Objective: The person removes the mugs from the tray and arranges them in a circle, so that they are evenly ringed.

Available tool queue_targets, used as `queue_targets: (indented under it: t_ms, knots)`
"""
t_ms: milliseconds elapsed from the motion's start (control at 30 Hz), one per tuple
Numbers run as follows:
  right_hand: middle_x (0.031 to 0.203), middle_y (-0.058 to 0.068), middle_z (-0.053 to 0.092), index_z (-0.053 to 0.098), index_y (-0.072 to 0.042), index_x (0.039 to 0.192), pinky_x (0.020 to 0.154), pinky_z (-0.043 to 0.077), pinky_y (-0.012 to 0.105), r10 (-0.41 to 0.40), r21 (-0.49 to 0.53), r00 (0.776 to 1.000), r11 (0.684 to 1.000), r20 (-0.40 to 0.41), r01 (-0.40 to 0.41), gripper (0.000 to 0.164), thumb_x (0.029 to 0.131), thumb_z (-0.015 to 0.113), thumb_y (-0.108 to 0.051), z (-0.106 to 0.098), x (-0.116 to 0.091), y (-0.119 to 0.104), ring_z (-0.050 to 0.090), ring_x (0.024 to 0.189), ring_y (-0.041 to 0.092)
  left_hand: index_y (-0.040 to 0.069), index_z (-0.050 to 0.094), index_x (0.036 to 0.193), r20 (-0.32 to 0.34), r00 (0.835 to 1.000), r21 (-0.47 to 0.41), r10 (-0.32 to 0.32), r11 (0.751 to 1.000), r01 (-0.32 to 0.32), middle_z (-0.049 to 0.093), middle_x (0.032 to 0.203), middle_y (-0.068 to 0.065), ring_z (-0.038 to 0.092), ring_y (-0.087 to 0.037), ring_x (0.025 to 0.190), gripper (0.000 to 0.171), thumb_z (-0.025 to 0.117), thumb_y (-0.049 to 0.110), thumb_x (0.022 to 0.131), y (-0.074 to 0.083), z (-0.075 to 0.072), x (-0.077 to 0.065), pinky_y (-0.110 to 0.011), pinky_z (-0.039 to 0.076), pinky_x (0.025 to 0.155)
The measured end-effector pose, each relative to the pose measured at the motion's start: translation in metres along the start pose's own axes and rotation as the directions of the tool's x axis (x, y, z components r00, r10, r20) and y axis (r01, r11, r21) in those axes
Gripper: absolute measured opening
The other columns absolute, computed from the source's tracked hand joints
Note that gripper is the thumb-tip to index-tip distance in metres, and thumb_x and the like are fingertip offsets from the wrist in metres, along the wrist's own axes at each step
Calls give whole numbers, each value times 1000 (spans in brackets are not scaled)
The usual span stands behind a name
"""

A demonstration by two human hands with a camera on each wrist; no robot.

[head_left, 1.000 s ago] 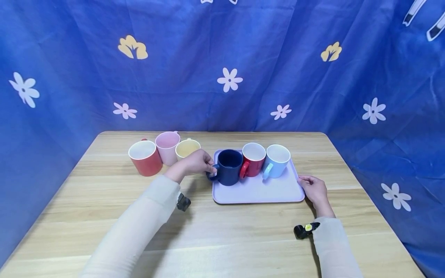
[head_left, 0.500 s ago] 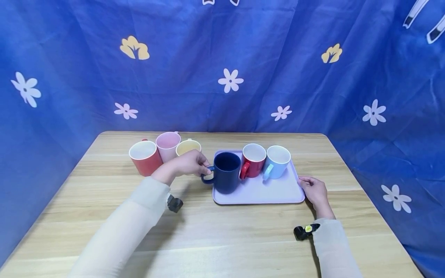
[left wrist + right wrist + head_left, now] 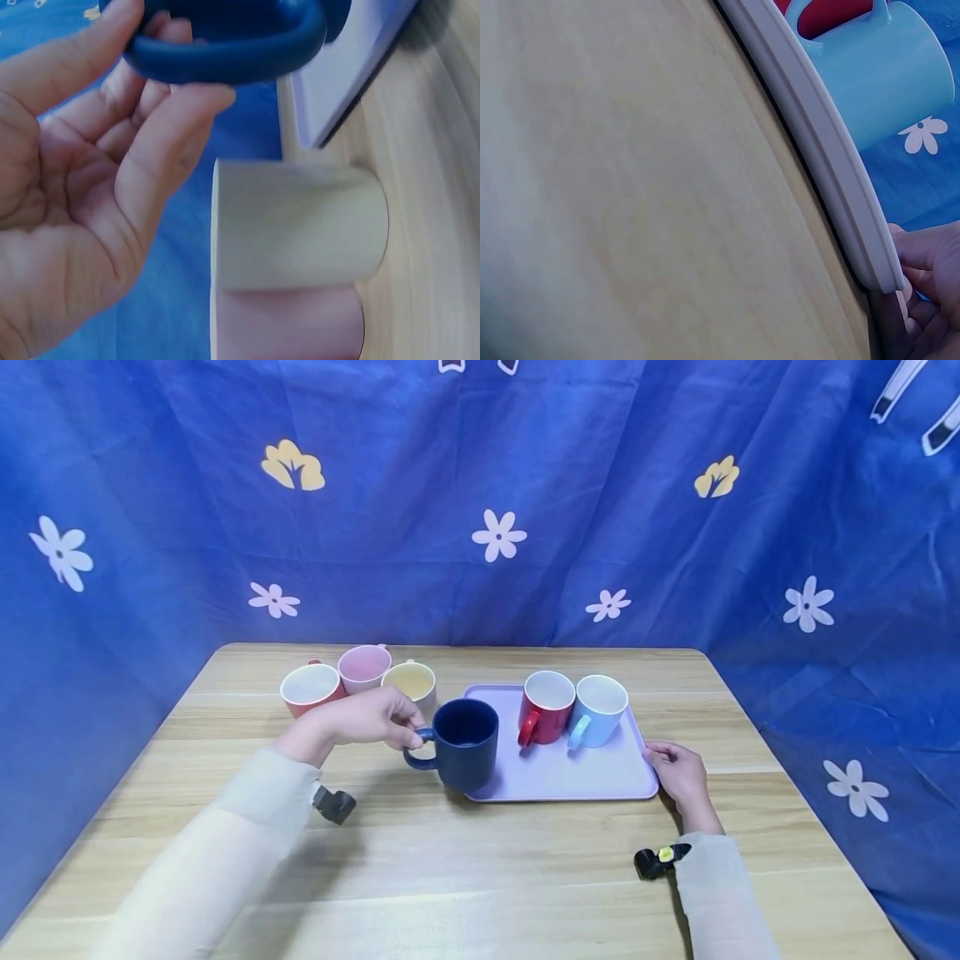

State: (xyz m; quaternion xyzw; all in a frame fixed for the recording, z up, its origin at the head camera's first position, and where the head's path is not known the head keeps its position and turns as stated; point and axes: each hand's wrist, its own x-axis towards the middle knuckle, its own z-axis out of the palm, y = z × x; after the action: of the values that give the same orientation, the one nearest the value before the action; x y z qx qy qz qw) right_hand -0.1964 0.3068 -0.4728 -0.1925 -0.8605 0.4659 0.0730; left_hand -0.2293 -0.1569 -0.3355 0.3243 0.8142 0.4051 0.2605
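Observation:
My left hand [image 3: 367, 718] pinches the handle of a navy mug [image 3: 467, 756]. Upright, the mug overlaps the left edge of the lilac tray [image 3: 577, 787] in the head view. Close up in the left wrist view, thumb and fingers grip the dark blue handle [image 3: 225, 61]. My right hand [image 3: 678, 774] holds the tray's right edge, its thumb at the rim in the right wrist view, the other fingers partly hidden. On the tray stand a dark red mug [image 3: 546, 714] and a light blue mug [image 3: 602, 714], side by side, handles facing the near left.
Left of the tray stand a coral-red mug [image 3: 307, 689], a pink mug [image 3: 364, 665] and a pale yellow mug [image 3: 420, 687], close together; my left hand partly covers this group. The wooden table [image 3: 525, 877] meets a blue patterned curtain [image 3: 420, 527] behind.
My left hand has drawn the navy mug left and toward me, from beside the dark red mug to the tray's left edge. The right hand and tray stay in place.

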Motion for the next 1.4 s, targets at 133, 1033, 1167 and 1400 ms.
queue_targets:
  t_ms: [133,1033,1167,1400]
  knots:
    - [101,15,67,67,2,113,67,44,21,4,-2,1000,1000,6,-4,29,93,61,-18,0,0,-1,59,92,24,-3,67,86,43,999,33,26,999,-27,57,70,1,48,-7,63,8,70,4,84,-3,-5,-16,-20,40,58]
    - [103,15,66,66,1,115,65,43,19,17,-12,1000,1000,15,-17,31,94,60,-21,0,-1,-1,58,94,24,5,69,98,23,982,-38,186,982,-185,66,81,-12,60,-16,71,18,60,-7,88,-63,-39,-127,-27,50,65]
    - [103,15,65,66,0,115,68,44,22,31,-15,999,999,15,-31,31,94,60,-21,0,0,-1,57,93,23,5,70,100,10,989,-11,147,989,-146,69,85,-11,62,-16,74,19,59,-5,89,-74,-45,-138,-27,50,67]
    - [105,15,65,66,-1,115,70,45,24,40,-17,999,999,17,-40,30,95,59,-21,1,2,1,57,94,23,3,71,100,-27,991,29,128,991,-127,69,87,-11,61,-11,77,19,58,-6,89,-94,-53,-155,-25,49,68]
